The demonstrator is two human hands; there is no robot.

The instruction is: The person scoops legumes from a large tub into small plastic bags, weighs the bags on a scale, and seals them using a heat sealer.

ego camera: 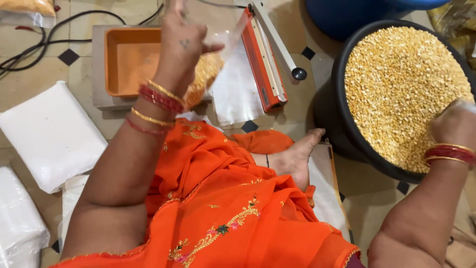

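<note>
Head view: my left hand (181,37) grip is clamped on a clear bag (210,69) hanging below it; my right hand (453,124) rests in the lentil tub (342,99), grip state indeterminate.

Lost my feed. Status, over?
Left hand holds bag above scale tray. Right hand in tub of lentils. Nothing in the way.

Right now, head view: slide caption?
Left hand holds a clear lentil-filled bag; right hand dips into a black tub.

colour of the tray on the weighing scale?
Orange, a rectangular plastic tray on the grey scale, partly hidden by the left hand. Head view shows it best.
</note>
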